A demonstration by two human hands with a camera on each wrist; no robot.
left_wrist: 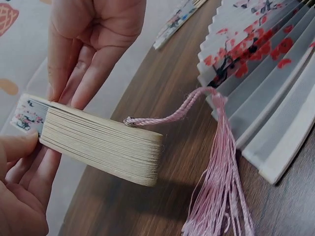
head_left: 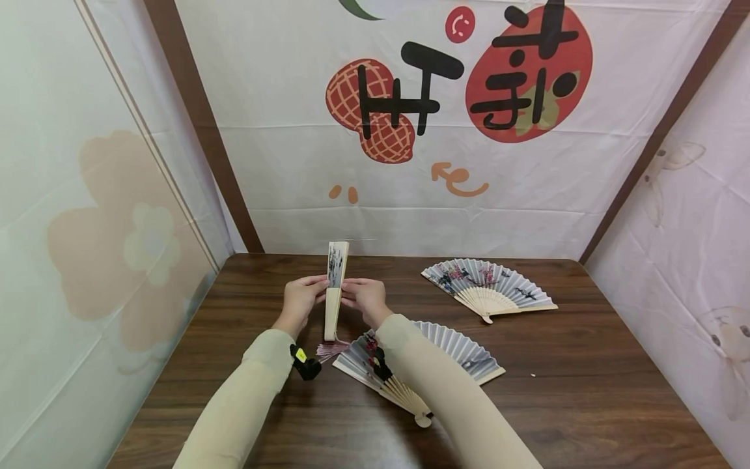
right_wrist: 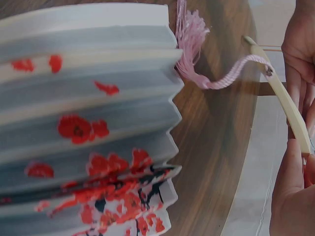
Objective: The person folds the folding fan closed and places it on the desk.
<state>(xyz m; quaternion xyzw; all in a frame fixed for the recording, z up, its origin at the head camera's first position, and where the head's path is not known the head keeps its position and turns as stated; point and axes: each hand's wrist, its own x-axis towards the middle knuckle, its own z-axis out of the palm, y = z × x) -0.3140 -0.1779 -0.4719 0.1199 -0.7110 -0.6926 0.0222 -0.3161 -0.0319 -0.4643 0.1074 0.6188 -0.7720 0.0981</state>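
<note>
A folded hand fan [head_left: 333,312] stands upright above the table, its pale wooden ribs [left_wrist: 103,142] stacked together at the lower end. My left hand [head_left: 297,301] pinches its left side between thumb and fingers, while my right hand [head_left: 366,299] grips the opposite side at about the same height. From the rib end hangs a pink tassel [left_wrist: 221,187] on a twisted cord. An unfolded fan with red blossoms [right_wrist: 78,128] lies just below, partly hidden by my right forearm in the head view.
Farther back on the right lies another unfolded fan [head_left: 486,286], painted with flowers. A brown wooden table [head_left: 586,391] bears everything. Printed white cloth [head_left: 281,163] hangs behind it and at both sides. A small white speck [head_left: 533,375] lies at the right.
</note>
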